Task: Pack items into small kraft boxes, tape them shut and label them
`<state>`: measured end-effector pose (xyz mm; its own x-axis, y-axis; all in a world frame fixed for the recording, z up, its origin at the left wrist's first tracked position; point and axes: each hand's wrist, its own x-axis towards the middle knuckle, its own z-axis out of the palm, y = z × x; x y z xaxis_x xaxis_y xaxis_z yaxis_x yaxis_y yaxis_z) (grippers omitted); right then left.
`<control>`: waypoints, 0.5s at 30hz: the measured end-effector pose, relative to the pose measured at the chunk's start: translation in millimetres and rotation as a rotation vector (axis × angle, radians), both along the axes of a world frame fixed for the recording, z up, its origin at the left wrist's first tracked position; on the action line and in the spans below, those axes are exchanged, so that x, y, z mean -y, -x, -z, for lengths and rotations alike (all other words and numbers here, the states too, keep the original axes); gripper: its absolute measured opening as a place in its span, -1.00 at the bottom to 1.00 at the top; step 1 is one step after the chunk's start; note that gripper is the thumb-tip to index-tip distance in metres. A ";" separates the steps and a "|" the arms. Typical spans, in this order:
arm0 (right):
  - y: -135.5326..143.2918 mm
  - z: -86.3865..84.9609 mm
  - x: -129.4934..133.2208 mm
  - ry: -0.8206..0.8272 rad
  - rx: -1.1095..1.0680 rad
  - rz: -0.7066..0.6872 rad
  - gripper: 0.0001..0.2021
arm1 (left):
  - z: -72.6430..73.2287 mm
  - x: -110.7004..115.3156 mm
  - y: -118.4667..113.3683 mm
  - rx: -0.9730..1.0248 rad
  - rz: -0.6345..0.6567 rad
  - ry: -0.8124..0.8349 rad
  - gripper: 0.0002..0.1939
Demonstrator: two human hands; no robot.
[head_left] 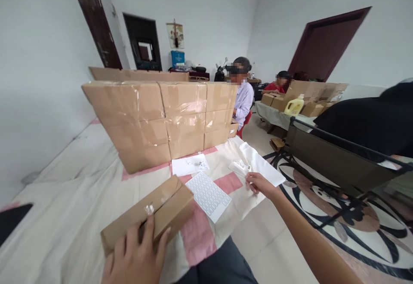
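A closed brown cardboard box (176, 202) lies at an angle in front of me on the cloth-covered table. My left hand (137, 249) rests on its near end, fingers spread across the top seam beside a small crumpled bit of clear material (149, 209). Farther right, my right hand (258, 183) is closed, thumb and fingers pinched at the near end of a small white plastic-looking object (240, 166) whose kind I cannot make out. Between the hands, a sheet of small outlined stickers (209, 196) touches the box's far end.
Stacked, taped cardboard boxes (185, 120) form a wall across the table. A white paper (183, 166) with small clear bits lies before it; another white sheet (263, 163) hangs near the right edge. Other people sit beyond, near a yellow jug (294, 105) and a folding chair (335, 159).
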<state>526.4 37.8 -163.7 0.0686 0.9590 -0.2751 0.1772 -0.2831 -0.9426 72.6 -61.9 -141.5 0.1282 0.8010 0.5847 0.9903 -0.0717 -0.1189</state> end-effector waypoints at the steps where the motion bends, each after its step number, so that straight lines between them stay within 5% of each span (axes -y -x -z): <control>1: 14.0 -7.2 5.5 -0.008 0.007 -0.040 -0.66 | -7.2 1.9 -6.8 -0.017 0.025 0.012 -0.48; 5: 73.4 -52.1 13.0 -0.051 -0.010 -0.327 -0.73 | -26.2 -6.6 0.5 0.007 0.279 0.089 -0.58; 9: 125.7 -99.9 1.6 -0.021 -0.020 -0.624 -0.76 | -27.4 -20.3 22.3 0.082 0.518 0.183 -0.58; 12: 154.6 -123.8 -12.3 0.042 0.052 -0.861 -0.79 | -23.6 -17.0 8.4 0.190 0.455 0.201 -0.57; 15: 178.8 -136.8 -29.0 0.067 0.157 -0.997 -0.39 | -21.1 -4.4 -25.5 0.302 0.298 0.181 -0.54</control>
<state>347.6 66.8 -27.0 -0.7154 0.5815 -0.3874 0.4825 0.0101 -0.8758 98.1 -57.5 -120.4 0.2135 0.8479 0.4853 0.9118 -0.3513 0.2126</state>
